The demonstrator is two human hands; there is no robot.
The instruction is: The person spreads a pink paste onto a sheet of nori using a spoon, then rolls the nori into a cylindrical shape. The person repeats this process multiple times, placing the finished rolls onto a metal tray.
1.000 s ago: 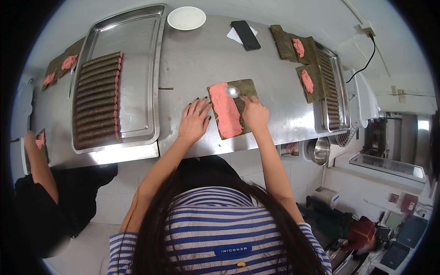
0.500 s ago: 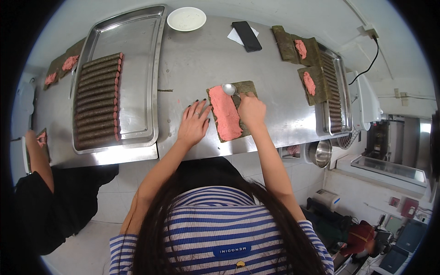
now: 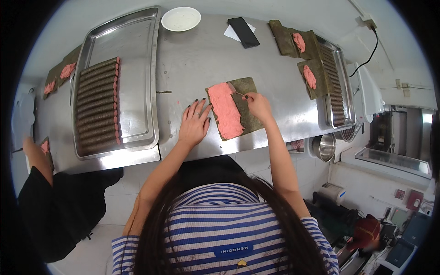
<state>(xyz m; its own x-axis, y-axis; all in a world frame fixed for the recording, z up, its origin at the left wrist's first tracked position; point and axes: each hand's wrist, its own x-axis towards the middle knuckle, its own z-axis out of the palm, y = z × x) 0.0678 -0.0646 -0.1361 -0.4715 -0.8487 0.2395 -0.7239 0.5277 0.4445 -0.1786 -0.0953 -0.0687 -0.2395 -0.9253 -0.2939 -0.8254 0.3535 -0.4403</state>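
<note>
A dark green seaweed sheet (image 3: 249, 85) lies on the metal table in front of me. A thick band of pink paste (image 3: 226, 113) covers its left part; the right part is bare. My right hand (image 3: 260, 109) is closed round the handle of a metal spoon (image 3: 233, 89). The spoon's bowl is tilted at the paste's upper right edge. My left hand (image 3: 193, 126) rests with fingers spread on the tabletop, just left of the sheet, its fingertips close to the sheet's edge.
Left stands a metal tray (image 3: 155, 87) holding a row of seaweed rolls (image 3: 97, 103); another tray of rolls (image 3: 337, 82) is at right. Seaweed sheets with paste (image 3: 310, 77) lie beside it. A white bowl (image 3: 181, 19) and phone (image 3: 244, 33) sit behind. A co-worker's arm (image 3: 39, 160) shows far left.
My right hand has moved slightly right and down, and the spoon has turned from bowl facing up to tilted on its edge. My left hand stays in place.
</note>
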